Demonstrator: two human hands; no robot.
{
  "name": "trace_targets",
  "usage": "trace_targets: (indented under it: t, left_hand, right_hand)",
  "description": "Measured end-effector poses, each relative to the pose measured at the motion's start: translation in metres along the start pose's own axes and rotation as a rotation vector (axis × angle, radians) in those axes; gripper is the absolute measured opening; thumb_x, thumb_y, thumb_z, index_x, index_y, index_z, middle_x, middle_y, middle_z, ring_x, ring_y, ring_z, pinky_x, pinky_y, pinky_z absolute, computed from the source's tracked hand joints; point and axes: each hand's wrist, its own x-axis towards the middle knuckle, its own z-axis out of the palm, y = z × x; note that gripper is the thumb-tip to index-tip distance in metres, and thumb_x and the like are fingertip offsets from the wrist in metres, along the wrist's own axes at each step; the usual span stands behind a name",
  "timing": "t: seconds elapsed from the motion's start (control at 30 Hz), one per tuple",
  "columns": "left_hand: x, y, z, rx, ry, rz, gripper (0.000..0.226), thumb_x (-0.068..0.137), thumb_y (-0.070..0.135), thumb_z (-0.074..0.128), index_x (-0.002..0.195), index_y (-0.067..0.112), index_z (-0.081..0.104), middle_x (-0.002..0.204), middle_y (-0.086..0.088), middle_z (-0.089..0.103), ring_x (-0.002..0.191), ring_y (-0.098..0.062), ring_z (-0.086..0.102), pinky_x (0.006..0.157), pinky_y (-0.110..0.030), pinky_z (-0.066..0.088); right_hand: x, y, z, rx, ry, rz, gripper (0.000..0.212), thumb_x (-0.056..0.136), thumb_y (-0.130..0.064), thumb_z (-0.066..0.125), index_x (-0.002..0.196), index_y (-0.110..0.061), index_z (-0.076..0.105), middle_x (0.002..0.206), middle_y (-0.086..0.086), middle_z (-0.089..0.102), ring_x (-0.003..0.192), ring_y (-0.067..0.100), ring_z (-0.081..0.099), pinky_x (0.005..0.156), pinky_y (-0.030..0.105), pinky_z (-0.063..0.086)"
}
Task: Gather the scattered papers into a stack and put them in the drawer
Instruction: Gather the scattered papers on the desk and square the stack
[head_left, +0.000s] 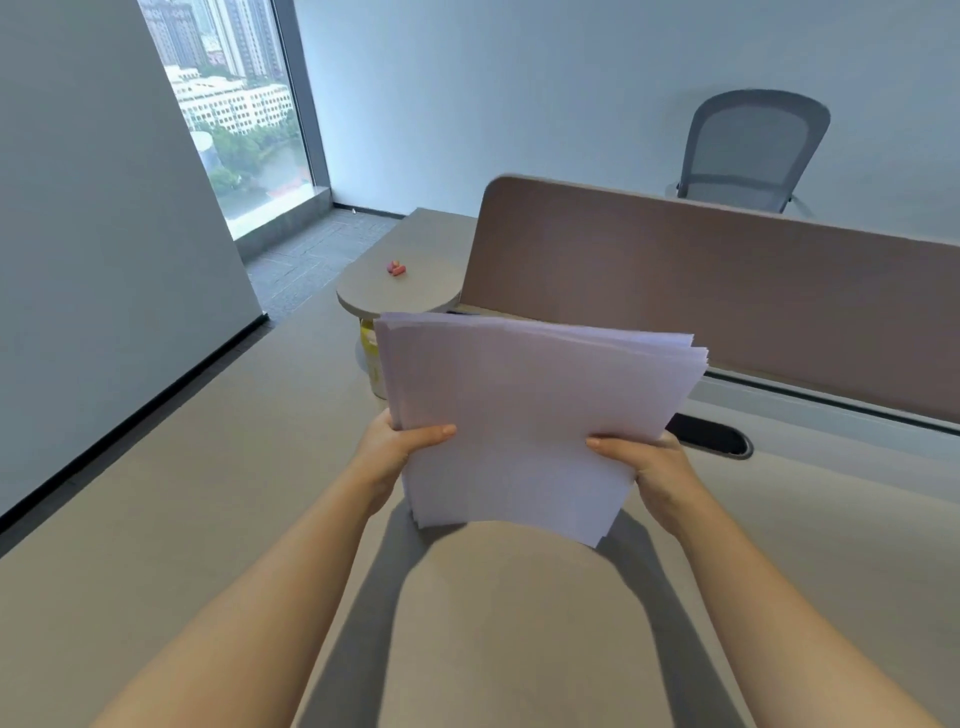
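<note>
- While both hands grip it, the stack of papers (524, 415) is held above the worktop (156, 519), near the centre of the view, its far end tilted upward and its sheets slightly fanned at the far right corner.
- Left hand (397, 454): clamped on the stack's left edge at 9 o'clock, thumb lying across the top sheet, fingers hidden beneath.
- Right hand (652, 467): clamped on the stack's right edge at 3 o'clock, thumb likewise on top, fingers hidden beneath.
- Shadows of the stack and both forearms fall on the worktop at 6 o'clock of the papers.
- Brown divider panel (701, 280): stands upright along the far side of the worktop, from 12 to 3 o'clock.
- Dark oval cable opening (714, 435): set in the worktop just beside the right hand, at 3 o'clock.
- Rounded side table (415, 260): at 11 o'clock, carrying a small pink-red object (396, 268) too small to identify.
- Grey mesh chair (750, 150): beyond the divider at 1 o'clock.
- Window (234, 98): at 10 o'clock, showing buildings outside.
</note>
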Motion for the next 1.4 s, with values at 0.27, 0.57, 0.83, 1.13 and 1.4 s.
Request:
trace_targets:
  t: [0.27, 0.57, 0.83, 1.13, 1.4]
  left_hand:
    - [0.013, -0.007, 0.007, -0.042, -0.004, 0.041, 0.033, 0.060, -0.002, 0.068, 0.086, 0.018, 0.062, 0.062, 0.017, 0.074, 0.059, 0.003, 0.069, 0.060, -0.016, 0.056]
    - [0.008, -0.042, 0.005, -0.012, 0.050, -0.026, 0.033, 0.060, 0.001, 0.073, 0.084, 0.021, 0.064, 0.064, 0.016, 0.074, 0.066, -0.003, 0.069, 0.068, -0.021, 0.056]
    - [-0.006, -0.071, 0.003, 0.071, 0.094, -0.248, 0.021, 0.074, -0.004, 0.068, 0.090, 0.010, 0.064, 0.088, -0.002, 0.069, 0.085, -0.026, 0.060, 0.070, -0.029, 0.051]
    - [-0.014, -0.018, -0.023, 0.888, 0.228, -0.006, 0.013, 0.083, 0.008, 0.057, 0.091, 0.009, 0.067, 0.092, -0.012, 0.066, 0.086, -0.027, 0.056, 0.064, -0.028, 0.036]
    - [-0.033, 0.028, -0.048, 1.459, 0.082, 0.306, 0.017, 0.087, 0.016, 0.055, 0.093, 0.011, 0.070, 0.103, -0.007, 0.070, 0.110, -0.029, 0.054, 0.087, -0.032, 0.031]
  right_hand:
    - [0.009, -0.003, 0.008, 0.081, -0.005, -0.029, 0.025, 0.075, 0.005, 0.063, 0.077, -0.019, 0.062, 0.073, -0.006, 0.070, 0.069, 0.010, 0.065, 0.067, 0.024, 0.050]
    - [0.003, 0.027, 0.008, 0.055, 0.058, 0.080, 0.021, 0.075, 0.005, 0.063, 0.076, -0.016, 0.063, 0.062, -0.009, 0.072, 0.061, 0.007, 0.068, 0.062, 0.021, 0.054]
    - [-0.013, 0.059, 0.012, 0.040, 0.105, 0.222, 0.020, 0.076, 0.003, 0.064, 0.090, -0.011, 0.062, 0.083, 0.001, 0.066, 0.075, 0.017, 0.063, 0.059, 0.019, 0.052]
    - [-0.004, 0.027, 0.016, -0.379, 0.222, 0.127, 0.070, 0.082, -0.014, 0.064, 0.141, -0.011, 0.028, 0.143, 0.008, 0.035, 0.131, 0.026, 0.037, 0.105, 0.042, 0.035]
    - [-0.010, -0.008, 0.038, -0.416, 0.060, -0.104, 0.047, 0.077, 0.005, 0.064, 0.121, -0.007, 0.051, 0.117, 0.015, 0.058, 0.102, 0.030, 0.055, 0.076, 0.029, 0.051]
